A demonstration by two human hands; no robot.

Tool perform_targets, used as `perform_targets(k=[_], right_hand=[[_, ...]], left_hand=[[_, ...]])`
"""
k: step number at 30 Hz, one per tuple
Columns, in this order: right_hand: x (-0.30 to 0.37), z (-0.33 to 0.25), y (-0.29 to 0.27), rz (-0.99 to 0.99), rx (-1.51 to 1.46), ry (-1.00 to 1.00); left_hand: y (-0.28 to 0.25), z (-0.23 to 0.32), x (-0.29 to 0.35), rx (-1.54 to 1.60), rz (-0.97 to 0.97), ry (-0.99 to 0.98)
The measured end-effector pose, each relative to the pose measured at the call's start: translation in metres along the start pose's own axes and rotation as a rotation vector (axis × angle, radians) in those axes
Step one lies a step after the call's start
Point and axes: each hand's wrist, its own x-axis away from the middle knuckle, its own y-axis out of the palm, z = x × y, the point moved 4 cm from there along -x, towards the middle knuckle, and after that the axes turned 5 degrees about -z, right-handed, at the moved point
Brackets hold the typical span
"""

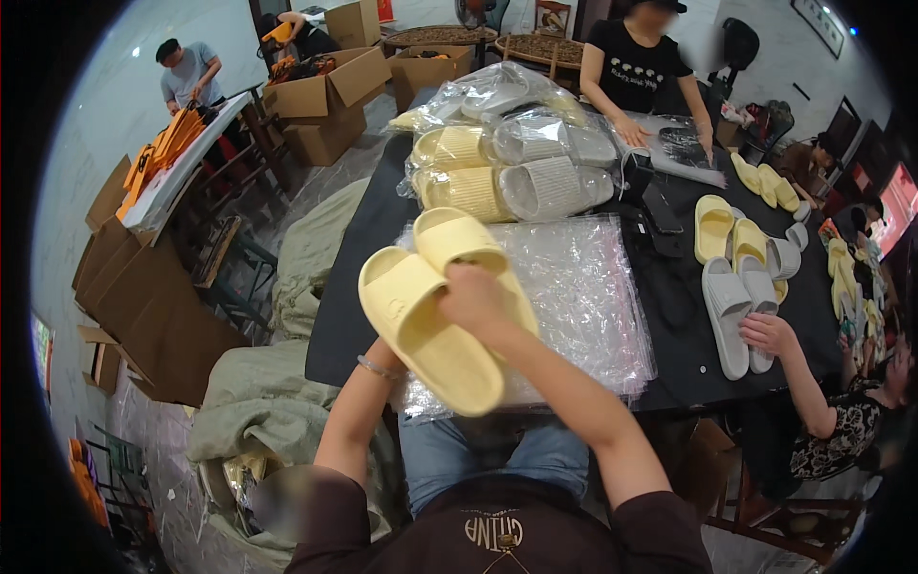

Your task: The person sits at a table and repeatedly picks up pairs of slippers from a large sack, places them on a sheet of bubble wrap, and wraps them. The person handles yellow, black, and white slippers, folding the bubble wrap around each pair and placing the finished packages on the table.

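Observation:
A pair of pale yellow slippers (413, 320) is held up in front of me, side by side and tilted, above a stack of clear plastic bags (588, 297). My right hand (470, 304) is closed around their inner straps where the two slippers meet. Behind the left slipper, my left hand is hidden; only its forearm and bracelet (378, 368) show, so its grip cannot be made out. Beyond the bags lie bagged yellow slippers (461, 191) and bagged grey slippers (547, 188), piled on the black table (349, 316).
On the right, a person's hand (765, 335) touches grey slippers (727, 287), with more yellow and grey pairs behind. Across the table another person handles clear plastic (669, 153). A black device (660, 220) stands near the pile. Left are green sacks (277, 392) and cardboard boxes (158, 306).

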Motion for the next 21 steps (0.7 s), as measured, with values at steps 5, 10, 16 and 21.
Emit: perform_targets(k=[5, 10, 16, 21], right_hand=[[-0.012, 0.026, 0.023, 0.084, -0.008, 0.023], [0.02, 0.077, -0.02, 0.103, 0.138, 0.235], [0.043, 0.133, -0.053, 0.186, 0.269, 0.411], [0.055, 0.181, -0.067, 0.329, 0.24, 0.496]], left_hand=[[0.026, -0.019, -0.002, -0.153, 0.113, -0.023], [-0.023, 0.005, -0.026, -0.009, -0.326, -0.187], [-0.023, 0.001, -0.024, 0.076, -0.328, -0.277], [-0.025, 0.004, -0.028, 0.096, -0.322, -0.275]])
